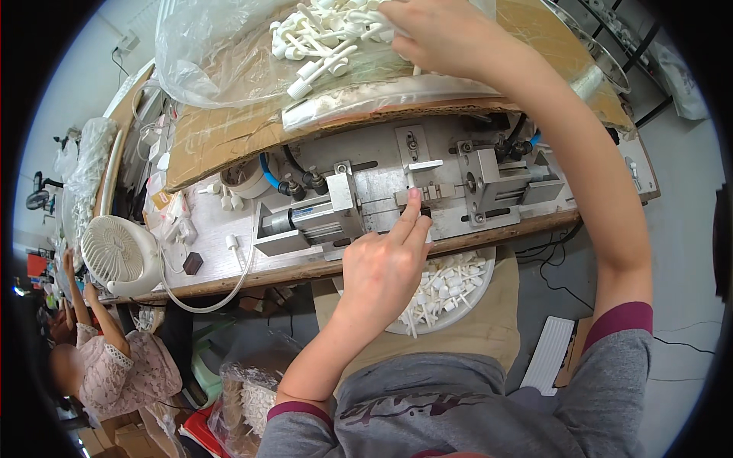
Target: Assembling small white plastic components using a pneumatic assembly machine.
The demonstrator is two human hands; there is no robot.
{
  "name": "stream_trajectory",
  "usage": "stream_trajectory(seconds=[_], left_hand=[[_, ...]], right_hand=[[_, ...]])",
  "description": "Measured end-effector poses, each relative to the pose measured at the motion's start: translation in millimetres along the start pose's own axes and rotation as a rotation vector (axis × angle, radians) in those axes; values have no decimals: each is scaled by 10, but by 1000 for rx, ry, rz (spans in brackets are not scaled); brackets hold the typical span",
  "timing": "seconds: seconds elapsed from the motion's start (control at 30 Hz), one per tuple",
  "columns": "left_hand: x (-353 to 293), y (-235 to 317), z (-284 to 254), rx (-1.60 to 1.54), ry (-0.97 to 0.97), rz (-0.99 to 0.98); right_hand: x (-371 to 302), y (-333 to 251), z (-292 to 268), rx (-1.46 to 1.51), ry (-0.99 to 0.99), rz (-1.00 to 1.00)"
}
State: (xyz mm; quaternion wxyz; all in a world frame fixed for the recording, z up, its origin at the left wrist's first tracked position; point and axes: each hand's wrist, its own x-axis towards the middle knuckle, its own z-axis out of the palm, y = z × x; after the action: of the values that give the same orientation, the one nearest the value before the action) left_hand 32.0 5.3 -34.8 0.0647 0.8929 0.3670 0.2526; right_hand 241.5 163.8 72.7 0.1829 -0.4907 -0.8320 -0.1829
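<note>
White parts [324,34]: heaped up on the cardboard [229,145], more in the bowl [473,303] below!
Left hand [385,275]: index finger out, tip at the metal jig [435,192]; any grip, can't tell.
Right hand [443,38]: reaching the heap's edge, fingers bent; whether grasping one, can't tell.

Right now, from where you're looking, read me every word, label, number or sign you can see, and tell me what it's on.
Grey shirt: dark lettering across the front, too skewed and creased to read.
Metal cylinder at the left of the metal fixture: a small bluish marking, too small to read.
I can't make out any other text.
</note>
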Motion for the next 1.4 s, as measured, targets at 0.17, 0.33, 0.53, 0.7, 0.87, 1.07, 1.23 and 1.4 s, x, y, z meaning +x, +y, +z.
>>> stream_trajectory(seconds=[0.17, 0.33, 0.53, 0.7, 0.87, 1.07, 1.23, 1.4], left_hand=[[-7, -26, 42, -9, 29, 16], [-60, -68, 5, -151, 57, 27], [-57, 13, -272, -1461, 66, -475], [-67, 23, -279, -1537, 9, -490], [-142, 27, -288, -1277, 96, -328], [-158, 45, -45, -389, 137, -115], [-39, 67, -13, 75, 33, -12], [34, 11, -12, 12, 34, -14]], right_hand=[[-163, 141, -200, 494, 124, 347], [-506, 35, -314, 1073, 99, 575], [-1275, -838, -410, 1108, 23, 225], [-1537, -1171, -326, 779, -5, 192], [-1584, -991, -204, 1016, 282, 518], [-1652, -995, -309, 1775, 178, 912], [-1706, -1200, -334, 1752, 124, 1059], [-1810, -1254, -277, 1602, 130, 1104]])
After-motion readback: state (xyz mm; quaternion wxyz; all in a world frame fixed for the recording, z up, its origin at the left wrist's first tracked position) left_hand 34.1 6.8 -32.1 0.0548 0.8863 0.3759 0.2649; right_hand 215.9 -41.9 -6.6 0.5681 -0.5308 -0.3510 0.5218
